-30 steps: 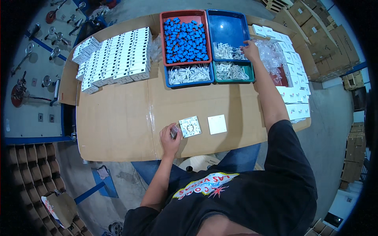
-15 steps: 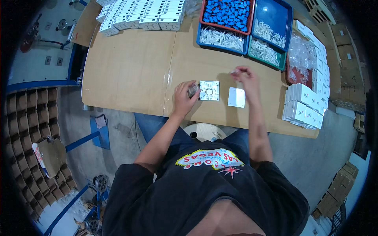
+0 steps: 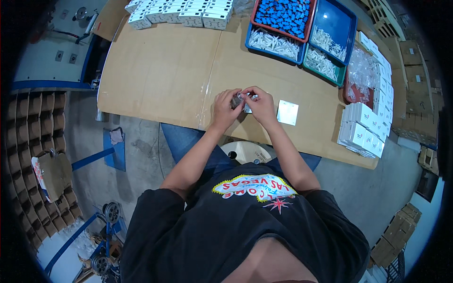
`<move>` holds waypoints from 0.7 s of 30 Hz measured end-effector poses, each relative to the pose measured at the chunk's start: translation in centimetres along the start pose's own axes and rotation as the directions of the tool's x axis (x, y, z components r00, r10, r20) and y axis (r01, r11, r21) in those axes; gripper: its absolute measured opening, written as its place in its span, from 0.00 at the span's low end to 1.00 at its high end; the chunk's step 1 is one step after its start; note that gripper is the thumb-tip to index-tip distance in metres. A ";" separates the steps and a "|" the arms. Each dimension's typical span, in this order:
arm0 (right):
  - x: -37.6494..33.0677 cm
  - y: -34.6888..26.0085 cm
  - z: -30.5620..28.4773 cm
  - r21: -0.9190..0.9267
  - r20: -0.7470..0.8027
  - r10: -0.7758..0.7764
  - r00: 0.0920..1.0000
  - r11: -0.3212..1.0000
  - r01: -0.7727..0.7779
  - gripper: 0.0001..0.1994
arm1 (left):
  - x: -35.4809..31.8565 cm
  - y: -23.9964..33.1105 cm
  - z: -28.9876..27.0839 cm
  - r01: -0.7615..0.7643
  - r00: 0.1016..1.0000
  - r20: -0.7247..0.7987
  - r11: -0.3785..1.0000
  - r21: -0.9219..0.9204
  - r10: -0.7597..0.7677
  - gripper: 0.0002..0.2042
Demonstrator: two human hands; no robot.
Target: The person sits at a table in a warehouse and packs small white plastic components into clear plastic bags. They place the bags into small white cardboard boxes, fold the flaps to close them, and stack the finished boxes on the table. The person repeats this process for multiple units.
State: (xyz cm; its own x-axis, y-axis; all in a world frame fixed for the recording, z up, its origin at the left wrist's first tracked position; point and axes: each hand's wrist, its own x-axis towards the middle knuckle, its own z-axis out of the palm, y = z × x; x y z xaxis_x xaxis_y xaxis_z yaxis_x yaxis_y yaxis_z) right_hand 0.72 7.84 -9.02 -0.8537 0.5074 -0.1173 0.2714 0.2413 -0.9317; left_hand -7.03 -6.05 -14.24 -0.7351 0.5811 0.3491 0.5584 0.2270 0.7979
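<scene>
My left hand (image 3: pixel 224 109) is closed round a small greyish piece (image 3: pixel 235 101), its kind too small to tell. Close against it, my right hand (image 3: pixel 262 106) pinches with thumb and forefinger at that piece's upper end; whatever lies between those fingertips is too small to name. A square white part (image 3: pixel 247 109) rests on the cardboard beneath the hands, mostly hidden by my right hand. Just right of that hand lies a flat, pale square plate (image 3: pixel 288 112) with a shiny face.
Cardboard covers the table (image 3: pixel 155 80). Rows of white boxed pieces (image 3: pixel 191 16) stand at the back left. Toward the back right are a red tray (image 3: pixel 255 21) of blue pieces, a blue tray (image 3: pixel 250 46) and green tray (image 3: pixel 340 75) of white pieces, plastic bags (image 3: pixel 362 70) and stacked white plates (image 3: pixel 362 123).
My right hand has come left from above the pale plate to meet my left hand, and now covers most of the square white part. The view has shifted slightly.
</scene>
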 end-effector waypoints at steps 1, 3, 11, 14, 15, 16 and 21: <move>0.0 0.4 0.4 0.006 -0.018 -0.021 1.000 1.000 0.021 0.08 | 0.0 -0.1 0.1 -0.002 1.000 -0.005 1.000 -0.007 0.002 0.20; 0.0 1.1 0.8 0.009 -0.048 -0.064 0.997 0.998 0.064 0.08 | -0.1 -0.1 0.1 -0.003 1.000 -0.013 1.000 -0.017 0.002 0.20; 0.3 1.3 0.7 -0.064 -0.037 -0.085 0.996 0.995 0.083 0.08 | -0.1 -0.2 0.0 -0.002 1.000 -0.011 1.000 -0.016 0.002 0.20; 0.3 1.2 0.4 -0.117 -0.016 -0.035 0.999 0.993 0.033 0.08 | -0.2 -0.3 0.0 0.015 1.000 -0.004 1.000 -0.018 -0.015 0.20; 0.3 1.1 0.3 -0.119 -0.001 -0.042 0.999 0.992 0.041 0.08 | -0.2 -0.2 0.0 0.020 1.000 -0.005 1.000 -0.016 -0.020 0.20; 0.3 0.8 0.1 -0.122 0.013 -0.049 0.999 0.991 0.050 0.08 | -0.2 -0.2 0.1 0.024 1.000 -0.006 1.000 -0.014 -0.024 0.20; 0.2 0.9 -0.3 -0.182 0.076 -0.091 0.993 0.978 0.104 0.10 | -0.3 -0.4 0.1 0.016 1.000 -0.005 1.000 -0.001 -0.016 0.20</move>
State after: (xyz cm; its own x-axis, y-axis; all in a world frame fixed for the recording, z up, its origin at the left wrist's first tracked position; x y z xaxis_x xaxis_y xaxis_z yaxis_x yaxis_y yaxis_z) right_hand 0.97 8.40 -9.79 -0.9062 0.4189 -0.0576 0.2575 0.4388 -0.8609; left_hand -7.01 -6.19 -14.75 -0.7460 0.5734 0.3388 0.5462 0.2356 0.8039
